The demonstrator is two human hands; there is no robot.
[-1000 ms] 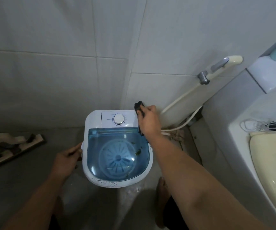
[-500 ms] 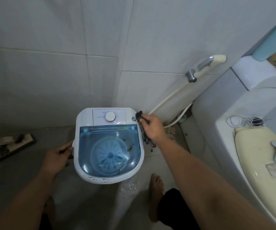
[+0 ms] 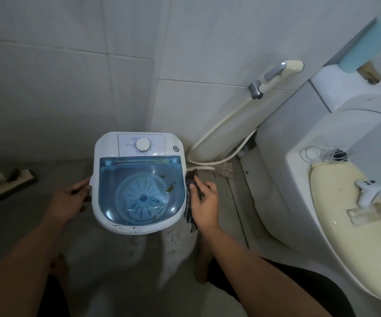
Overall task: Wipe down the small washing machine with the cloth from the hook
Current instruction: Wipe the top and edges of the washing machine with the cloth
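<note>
A small white washing machine [image 3: 107, 147] stands on the floor in the wall corner, with a clear blue lid [image 3: 139, 175] and a white dial [image 3: 142, 145] on its back panel. My right hand [image 3: 204, 202] grips a dark cloth [image 3: 190, 179] and presses it against the machine's right side, with the cloth's frayed end hanging down below my hand. On the left, my left hand [image 3: 67, 200] holds the machine's left side, fingers bent around its edge. Bits of dark debris lie inside under the lid.
A toilet [image 3: 345, 236] with a cream lid stands close on the right, a white controller [image 3: 366, 191] and a coiled cable [image 3: 322, 153] on it. A sprayer [image 3: 276, 74] hangs on the wall, its hose trailing behind the machine. A wooden mat [image 3: 4, 181] lies far left. My bare feet stand on the wet floor.
My right hand has slid the cloth from the machine's back right corner forward and down along its right side. The left hand has stayed on the left side.
</note>
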